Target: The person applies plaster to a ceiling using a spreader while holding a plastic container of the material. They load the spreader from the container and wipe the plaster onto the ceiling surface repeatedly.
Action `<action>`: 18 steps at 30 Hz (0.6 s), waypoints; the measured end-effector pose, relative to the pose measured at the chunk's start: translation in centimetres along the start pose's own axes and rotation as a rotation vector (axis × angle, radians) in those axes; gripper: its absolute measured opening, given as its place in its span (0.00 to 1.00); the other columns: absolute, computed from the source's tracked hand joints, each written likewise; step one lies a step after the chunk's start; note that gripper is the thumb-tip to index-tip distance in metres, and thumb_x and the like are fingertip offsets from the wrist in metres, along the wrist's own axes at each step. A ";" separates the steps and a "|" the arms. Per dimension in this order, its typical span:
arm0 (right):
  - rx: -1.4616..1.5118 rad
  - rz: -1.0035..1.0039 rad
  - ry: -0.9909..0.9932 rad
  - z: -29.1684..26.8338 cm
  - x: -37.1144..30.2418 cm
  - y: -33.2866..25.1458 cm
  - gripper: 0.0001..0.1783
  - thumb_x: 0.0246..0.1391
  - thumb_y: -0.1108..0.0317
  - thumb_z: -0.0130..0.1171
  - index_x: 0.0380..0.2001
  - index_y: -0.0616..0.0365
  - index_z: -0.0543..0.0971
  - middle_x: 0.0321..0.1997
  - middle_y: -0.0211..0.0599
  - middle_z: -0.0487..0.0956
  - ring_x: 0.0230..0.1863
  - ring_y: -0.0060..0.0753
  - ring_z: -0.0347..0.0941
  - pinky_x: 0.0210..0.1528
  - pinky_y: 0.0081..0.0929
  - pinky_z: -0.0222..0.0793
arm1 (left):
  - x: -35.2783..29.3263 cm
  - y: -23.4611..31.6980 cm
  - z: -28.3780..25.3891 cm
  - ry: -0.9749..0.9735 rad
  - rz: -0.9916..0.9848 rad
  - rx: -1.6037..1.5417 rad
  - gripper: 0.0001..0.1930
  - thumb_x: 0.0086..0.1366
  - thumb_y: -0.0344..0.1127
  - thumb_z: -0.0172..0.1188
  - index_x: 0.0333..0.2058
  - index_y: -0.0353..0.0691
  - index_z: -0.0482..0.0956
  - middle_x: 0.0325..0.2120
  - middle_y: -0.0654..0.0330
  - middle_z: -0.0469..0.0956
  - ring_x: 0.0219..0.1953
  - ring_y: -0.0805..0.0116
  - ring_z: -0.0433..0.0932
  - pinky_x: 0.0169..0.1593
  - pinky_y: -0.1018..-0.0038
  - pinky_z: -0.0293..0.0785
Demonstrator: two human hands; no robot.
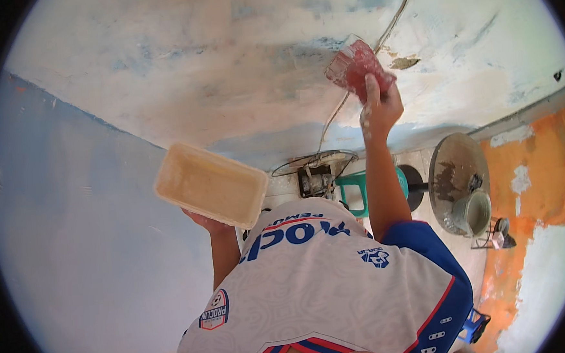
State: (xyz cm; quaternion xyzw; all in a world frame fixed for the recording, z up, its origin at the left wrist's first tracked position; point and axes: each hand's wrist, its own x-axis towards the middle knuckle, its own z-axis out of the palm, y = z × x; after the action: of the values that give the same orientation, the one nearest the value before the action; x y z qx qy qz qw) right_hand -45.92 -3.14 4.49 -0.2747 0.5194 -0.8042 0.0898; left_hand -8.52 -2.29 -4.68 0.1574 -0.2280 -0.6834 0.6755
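In my right hand (382,109) is a red putty spreader (358,67), pinched between thumb and fingers. Its pale, smeared edge lies at the patchy whitewashed wall (237,69), beside a crooked cable (389,24). Whether the edge touches the wall, I cannot tell. To the lower left, my left hand (204,221) supports a cream rectangular tub (212,184) from below, so most of its fingers are hidden. The tub's inside is coated in a pale beige layer.
By the wall's foot sit a dark metal device (315,181) with looped cable and a green plastic stool (353,195). Right of my arm are a stained round board (447,173) and a grey bucket (473,213). A blue stool (476,325) stands lower right, near a patchy orange wall (551,173).
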 end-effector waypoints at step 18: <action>-0.371 -0.269 -0.564 2.5 -3.7 1.2 0.09 0.60 0.68 0.69 0.38 0.64 0.85 0.38 0.39 0.86 0.36 0.30 0.83 0.40 0.26 0.79 | -5.6 -3.9 1.3 0.117 0.124 0.152 0.32 0.77 0.63 0.36 0.68 0.49 0.63 0.64 0.60 0.69 0.62 0.56 0.73 0.62 0.58 0.76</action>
State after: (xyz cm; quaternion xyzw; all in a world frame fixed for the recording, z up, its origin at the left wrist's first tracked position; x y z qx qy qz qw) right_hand -41.64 -4.07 2.87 -0.5632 0.5704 -0.5936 0.0717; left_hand -12.35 3.31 -6.13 0.2334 -0.2484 -0.6108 0.7147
